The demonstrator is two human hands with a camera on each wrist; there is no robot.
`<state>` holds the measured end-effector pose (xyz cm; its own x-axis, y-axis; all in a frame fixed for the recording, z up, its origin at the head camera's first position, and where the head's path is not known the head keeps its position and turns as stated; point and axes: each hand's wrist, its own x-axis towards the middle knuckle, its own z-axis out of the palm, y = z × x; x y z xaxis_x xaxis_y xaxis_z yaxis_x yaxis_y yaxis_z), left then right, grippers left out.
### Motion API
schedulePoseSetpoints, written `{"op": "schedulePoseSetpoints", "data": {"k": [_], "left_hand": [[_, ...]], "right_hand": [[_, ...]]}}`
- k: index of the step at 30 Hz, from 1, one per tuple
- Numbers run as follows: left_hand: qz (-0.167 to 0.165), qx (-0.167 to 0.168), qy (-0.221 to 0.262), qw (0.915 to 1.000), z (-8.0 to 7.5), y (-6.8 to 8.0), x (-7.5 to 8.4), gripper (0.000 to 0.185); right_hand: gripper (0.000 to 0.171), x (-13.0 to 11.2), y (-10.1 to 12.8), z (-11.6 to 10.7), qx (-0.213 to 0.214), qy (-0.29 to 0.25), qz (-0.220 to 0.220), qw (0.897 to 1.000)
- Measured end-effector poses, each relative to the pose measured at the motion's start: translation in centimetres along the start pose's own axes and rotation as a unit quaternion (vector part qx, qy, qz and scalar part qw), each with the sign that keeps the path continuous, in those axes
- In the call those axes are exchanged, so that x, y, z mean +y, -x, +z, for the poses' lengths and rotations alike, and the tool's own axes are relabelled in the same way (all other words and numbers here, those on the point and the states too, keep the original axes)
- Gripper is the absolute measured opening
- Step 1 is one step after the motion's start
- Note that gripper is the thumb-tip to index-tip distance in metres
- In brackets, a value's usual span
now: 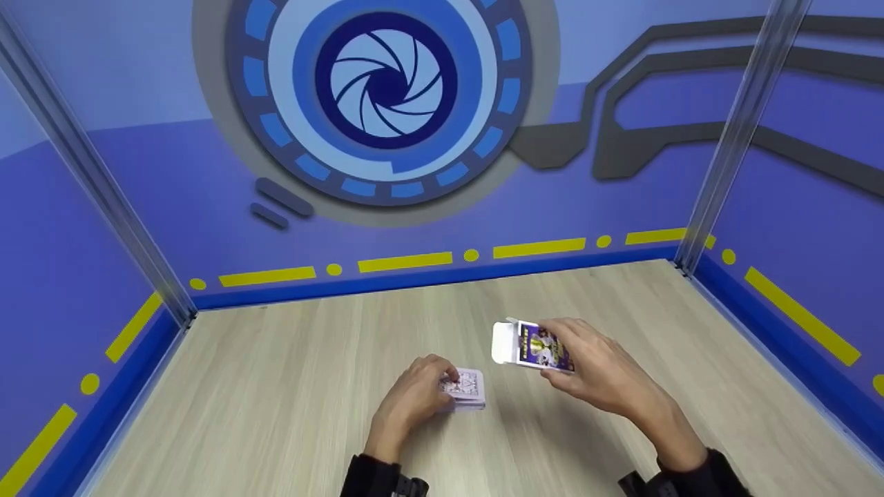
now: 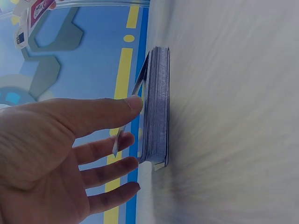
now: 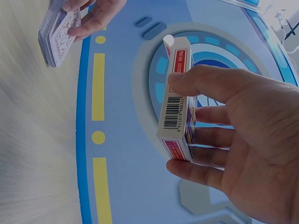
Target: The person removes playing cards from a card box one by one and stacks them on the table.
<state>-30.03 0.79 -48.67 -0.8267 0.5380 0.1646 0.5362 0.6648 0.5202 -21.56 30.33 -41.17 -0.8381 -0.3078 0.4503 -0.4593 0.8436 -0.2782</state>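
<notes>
Pale wood-grain table (image 1: 290,386) is carrying a deck of cards (image 1: 466,390), which is lying flat near its middle. The left hand (image 1: 414,400) is resting on that deck, its fingers (image 2: 114,151) spread and nearly straight, the thumb tip lifting the top card at one edge. The right hand (image 1: 608,373) is holding a purple card box (image 1: 535,345) just above the table, beside the deck, fingers (image 3: 205,140) and thumb curling round its sides, its white flap standing open.
</notes>
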Motion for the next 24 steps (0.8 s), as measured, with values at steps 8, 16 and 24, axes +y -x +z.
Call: {"op": "schedulePoseSetpoints", "data": {"k": [8, 16, 24], "left_hand": [[-0.021, -0.015, 0.001, 0.9997, 0.49, -0.20, -0.19, 0.031], [-0.035, -0.017, 0.011, 0.9992, 0.63, -0.29, -0.06, 0.033], [-0.038, -0.032, 0.017, 0.9986, 0.55, -0.16, -0.16, 0.029]], "right_hand": [[0.064, 0.02, -0.03, -0.08, 0.000, -0.001, -0.001, 1.000], [0.064, 0.10, -0.09, -0.18, 0.001, 0.000, -0.002, 1.000], [0.064, 0.06, 0.03, -0.18, 0.002, 0.002, 0.000, 1.000]]}}
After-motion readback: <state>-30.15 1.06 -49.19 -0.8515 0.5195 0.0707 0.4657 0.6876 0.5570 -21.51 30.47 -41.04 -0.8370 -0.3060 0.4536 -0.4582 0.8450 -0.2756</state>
